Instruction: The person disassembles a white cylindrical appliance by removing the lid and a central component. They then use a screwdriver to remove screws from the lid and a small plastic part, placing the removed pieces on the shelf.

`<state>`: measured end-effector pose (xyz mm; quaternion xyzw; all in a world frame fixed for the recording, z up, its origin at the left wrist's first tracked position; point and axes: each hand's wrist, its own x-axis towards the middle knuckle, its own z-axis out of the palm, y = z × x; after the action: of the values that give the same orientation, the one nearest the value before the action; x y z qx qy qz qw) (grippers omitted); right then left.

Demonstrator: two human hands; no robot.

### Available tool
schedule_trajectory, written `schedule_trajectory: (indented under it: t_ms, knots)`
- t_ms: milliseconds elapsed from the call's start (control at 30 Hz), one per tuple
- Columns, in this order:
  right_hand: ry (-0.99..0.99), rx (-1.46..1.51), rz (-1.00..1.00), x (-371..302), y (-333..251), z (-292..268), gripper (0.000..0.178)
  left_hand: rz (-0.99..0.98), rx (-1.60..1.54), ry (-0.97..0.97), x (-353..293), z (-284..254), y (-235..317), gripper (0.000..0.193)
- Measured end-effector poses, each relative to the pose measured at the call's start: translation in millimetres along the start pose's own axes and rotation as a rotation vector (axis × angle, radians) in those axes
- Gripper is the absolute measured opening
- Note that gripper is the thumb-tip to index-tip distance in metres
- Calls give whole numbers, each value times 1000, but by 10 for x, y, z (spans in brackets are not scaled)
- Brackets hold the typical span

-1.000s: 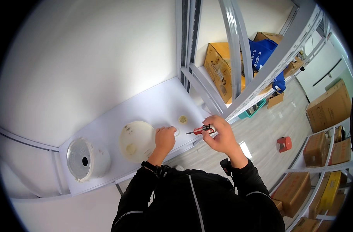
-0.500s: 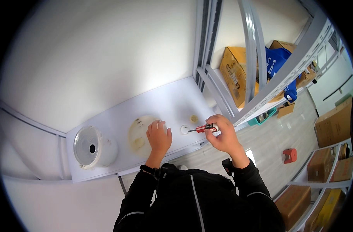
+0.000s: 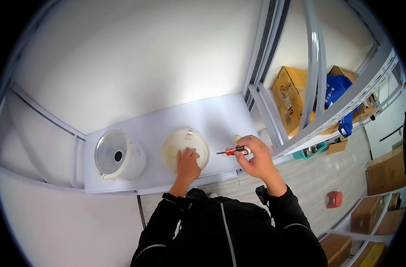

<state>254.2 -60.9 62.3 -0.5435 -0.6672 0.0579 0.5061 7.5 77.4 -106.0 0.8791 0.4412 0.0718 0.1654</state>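
My right hand (image 3: 259, 160) is closed around a screwdriver (image 3: 239, 151) with a red, white and black handle, its thin shaft pointing left over the shelf. Below the shaft, partly covered by it, a small white round piece (image 3: 225, 149) shows. Just beyond lies a small yellowish round piece (image 3: 237, 139). My left hand (image 3: 188, 165), fingers stretched out, lies over the near part of a wide cream-coloured round disc (image 3: 170, 139). Whether the fingers press on the disc I cannot tell. A paler round patch shows on the disc's left side.
A white drum (image 3: 134, 161) with a metallic face and dark centre hole sits at the left of the white shelf (image 3: 158, 116). Grey metal posts, cardboard boxes (image 3: 288, 99) and a blue bag (image 3: 336, 88) are at the right. A red stool (image 3: 334, 200) stands on the floor.
The view has shifted, so the shelf and its things appear farther right. My left hand has come down onto the disc's near part. My right hand still grips the screwdriver, now nearer the small pieces.
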Motion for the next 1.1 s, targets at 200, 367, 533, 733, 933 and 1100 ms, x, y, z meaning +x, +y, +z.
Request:
schedule_trajectory:
  t_ms: [200,367,533,733,933,1100]
  knots:
    - [-51,50,-28,88,-41,168,31,-28,-55,100,-107,-93,-64,18]
    - [-120,22,-43,85,-12,242,33,-62,-204,243,-100,-148,-77,33]
    - [-163,57,-19,102,-27,324,32,-97,-150,288,-123,-25,-81,56]
    - [-162,25,-19,140,-65,389,30,-40,-22,322,-169,-48,-107,59]
    - [-192,19,-5,155,-78,467,30,-110,-124,146,-151,-239,-54,53]
    - [-233,41,6,146,-46,600,29,-68,-146,114,-191,-236,-93,49]
